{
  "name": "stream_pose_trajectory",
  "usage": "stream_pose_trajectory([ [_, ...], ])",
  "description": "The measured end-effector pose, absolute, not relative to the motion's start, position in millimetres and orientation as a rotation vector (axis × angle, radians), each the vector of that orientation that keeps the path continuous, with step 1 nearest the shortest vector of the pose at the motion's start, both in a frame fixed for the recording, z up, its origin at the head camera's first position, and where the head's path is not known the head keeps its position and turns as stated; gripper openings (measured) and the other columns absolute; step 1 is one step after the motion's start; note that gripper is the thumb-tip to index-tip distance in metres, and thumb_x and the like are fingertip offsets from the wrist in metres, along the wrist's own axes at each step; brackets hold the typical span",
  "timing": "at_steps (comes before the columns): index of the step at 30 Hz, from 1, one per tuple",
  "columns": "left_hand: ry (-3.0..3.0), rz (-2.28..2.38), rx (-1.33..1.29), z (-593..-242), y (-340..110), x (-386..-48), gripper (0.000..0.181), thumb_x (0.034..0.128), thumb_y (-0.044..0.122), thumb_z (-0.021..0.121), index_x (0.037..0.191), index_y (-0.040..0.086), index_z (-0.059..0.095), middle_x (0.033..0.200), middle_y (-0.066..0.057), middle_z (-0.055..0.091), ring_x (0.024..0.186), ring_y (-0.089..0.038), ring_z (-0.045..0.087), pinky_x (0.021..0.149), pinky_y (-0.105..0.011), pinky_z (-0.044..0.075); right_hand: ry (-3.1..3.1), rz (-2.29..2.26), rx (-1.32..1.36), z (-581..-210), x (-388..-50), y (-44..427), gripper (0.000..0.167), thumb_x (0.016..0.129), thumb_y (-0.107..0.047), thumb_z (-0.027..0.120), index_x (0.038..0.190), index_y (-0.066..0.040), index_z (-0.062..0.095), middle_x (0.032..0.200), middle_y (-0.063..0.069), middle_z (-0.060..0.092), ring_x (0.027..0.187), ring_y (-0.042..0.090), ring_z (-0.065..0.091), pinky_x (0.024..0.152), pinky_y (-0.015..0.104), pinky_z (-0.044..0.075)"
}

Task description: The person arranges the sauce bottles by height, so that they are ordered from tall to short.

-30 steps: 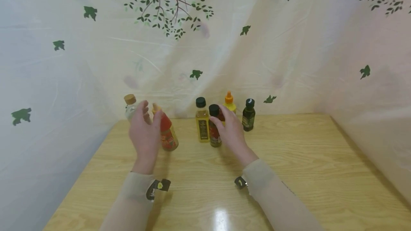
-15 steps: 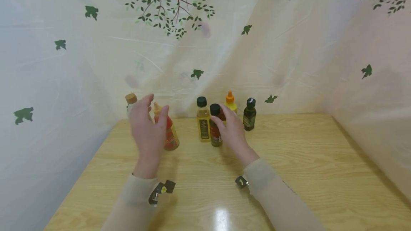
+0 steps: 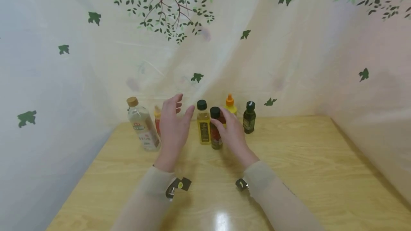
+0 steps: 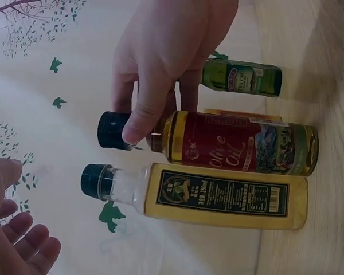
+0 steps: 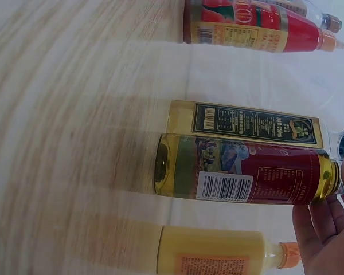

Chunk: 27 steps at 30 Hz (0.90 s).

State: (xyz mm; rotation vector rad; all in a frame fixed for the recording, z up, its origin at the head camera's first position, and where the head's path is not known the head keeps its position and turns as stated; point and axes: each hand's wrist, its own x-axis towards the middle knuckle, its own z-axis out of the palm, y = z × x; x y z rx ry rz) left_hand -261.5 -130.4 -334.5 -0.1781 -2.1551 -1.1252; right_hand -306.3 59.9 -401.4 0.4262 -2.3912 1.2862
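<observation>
My right hand [image 3: 233, 131] grips the neck of the red-labelled olive oil bottle [image 3: 216, 134], thumb and fingers round it just below the black cap in the left wrist view. Close beside it on the left stands the square bottle of yellow oil [image 3: 203, 127] with a dark green cap. My left hand [image 3: 174, 127] is in the air left of that square bottle, fingers loosely bent, holding nothing. Behind the left hand, the red sauce bottle [image 3: 157, 121] is mostly hidden. A clear bottle [image 3: 143, 126] with a tan cap stands at the far left.
Behind my right hand is a yellow bottle [image 3: 230, 107] with an orange tip. A small dark green bottle [image 3: 249, 118] stands to its right. All stand near the back edge of the wooden table [image 3: 305, 159], before a leaf-patterned sheet [image 3: 224, 60].
My left hand has moved right, away from the clear bottle and across the red one, towards the square bottle. My right hand keeps its grip in the same place.
</observation>
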Motion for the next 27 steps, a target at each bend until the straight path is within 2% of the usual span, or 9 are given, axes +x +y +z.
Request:
stream_pose_trajectory([
  [11,-2.298,-1.126,-0.154,-348,-112,-288,0.052,0.1097,0.031,0.073,0.153,0.007,0.06,0.144,-0.014,0.064,0.125,-0.033,0.066,0.108,-0.046,0.057,-2.369,1.283,0.433,-403,-307,59,0.039,0.109,-0.029,0.074,0.145,-0.016,0.065,0.128,0.007,0.074,0.119,0.028,0.069,0.107,0.052,0.056],
  [27,-2.358,-1.139,-0.133,-360,-105,-304,0.049,0.1089,0.029,0.075,0.152,0.008,0.062,0.142,-0.013,0.067,0.125,-0.032,0.068,0.106,-0.046,0.058,-2.375,1.274,0.444,-403,-307,59,0.039,0.11,-0.03,0.072,0.145,-0.015,0.064,0.13,0.008,0.073,0.12,0.029,0.069,0.107,0.052,0.056],
])
